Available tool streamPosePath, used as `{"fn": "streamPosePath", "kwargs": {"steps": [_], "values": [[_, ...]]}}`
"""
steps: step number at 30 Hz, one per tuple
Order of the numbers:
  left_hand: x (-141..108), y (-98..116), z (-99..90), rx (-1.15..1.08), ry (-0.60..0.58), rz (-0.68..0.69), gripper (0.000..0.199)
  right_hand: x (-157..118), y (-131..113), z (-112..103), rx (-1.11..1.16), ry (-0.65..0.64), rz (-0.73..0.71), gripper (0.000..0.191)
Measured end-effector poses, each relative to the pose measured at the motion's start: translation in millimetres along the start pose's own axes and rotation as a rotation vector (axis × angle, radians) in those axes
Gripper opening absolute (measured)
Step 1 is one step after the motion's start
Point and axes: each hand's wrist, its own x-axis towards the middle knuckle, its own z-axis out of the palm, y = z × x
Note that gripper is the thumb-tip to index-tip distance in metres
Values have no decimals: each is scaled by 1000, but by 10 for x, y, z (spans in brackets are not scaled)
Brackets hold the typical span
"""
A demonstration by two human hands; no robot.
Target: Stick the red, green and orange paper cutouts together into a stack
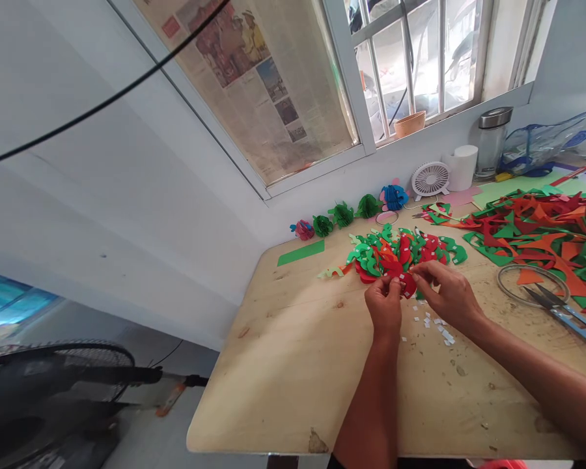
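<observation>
My left hand [385,301] pinches the left edge of a red paper cutout [408,286], which carries small white squares. At the cutout's upper right, my right hand [442,290] has thumb and fingertips pressed together; anything tiny between them is too small to make out. Just beyond both hands lies a heap of green, orange and red paper cutouts [371,251], several with white squares on them. Small white paper squares [442,327] are scattered on the wooden table [283,365] below my right hand.
Scissors [566,316] and a metal ring [501,283] lie at the right, beside a large pile of paper scraps [542,228]. Along the wall stand folded paper figures [342,213], a small white fan [430,179] and a glass bottle [491,143]. A green strip [300,253] lies farther left.
</observation>
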Motion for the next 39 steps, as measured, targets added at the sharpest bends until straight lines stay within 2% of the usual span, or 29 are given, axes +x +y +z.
{"fn": "streamPosePath", "kwargs": {"steps": [4, 10, 16, 23, 30, 39], "values": [[-27, -10, -9, 60, -53, 114, 18, -19, -17, 25, 41, -111, 48, 13], [-51, -37, -24, 107, -92, 139, 20, -4, 43, 67, 128, -159, 160, 14], [-53, -57, -45, 186, -142, 216, 20, 39, 101, 68, 349, -230, 250, 21], [-68, -65, -47, 226, -182, 279, 20, 47, 100, 50, 324, -224, 300, 20], [-75, -69, -35, 273, -171, 321, 19, 45, 84, 44, 334, -205, 330, 18], [-96, 19, 3, 211, -142, 246, 21, 43, 71, 45, 450, -239, 345, 15]]}}
